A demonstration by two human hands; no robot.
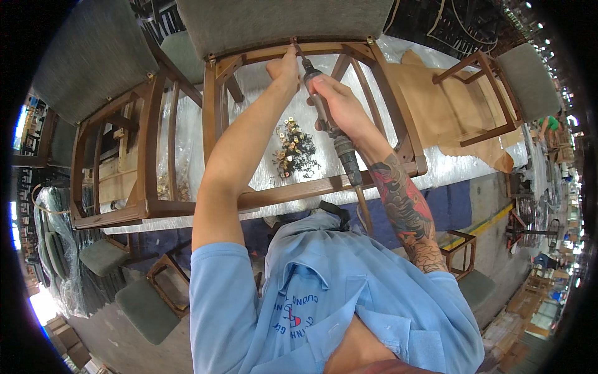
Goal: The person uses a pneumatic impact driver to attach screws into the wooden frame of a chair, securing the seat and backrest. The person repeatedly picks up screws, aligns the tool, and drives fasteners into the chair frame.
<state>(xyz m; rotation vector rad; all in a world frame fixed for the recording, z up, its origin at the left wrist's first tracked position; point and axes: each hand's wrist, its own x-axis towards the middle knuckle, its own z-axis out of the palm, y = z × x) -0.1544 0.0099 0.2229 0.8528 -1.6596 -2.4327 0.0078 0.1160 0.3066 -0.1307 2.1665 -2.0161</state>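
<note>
My right hand (339,103) is wrapped round a long inline power screwdriver (325,118), with a hose running from its rear end toward my body. The driver's bit points at the far rail of a brown wooden chair frame (280,192), just below the grey upholstered chair back (280,22). Close to the bit tip, my left hand (285,70) reaches to the same rail with its fingers pressed together; what they hold is too small to make out. Inside the frame lies a pile of small dark screws and pale metal brackets (294,149).
The chair lies on a work surface covered in clear plastic film (258,168). A second wooden chair (112,215) stands at the left. Brown paper (461,106) and another chair (529,81) are at the right. Grey-seated stools (146,308) stand on the floor behind.
</note>
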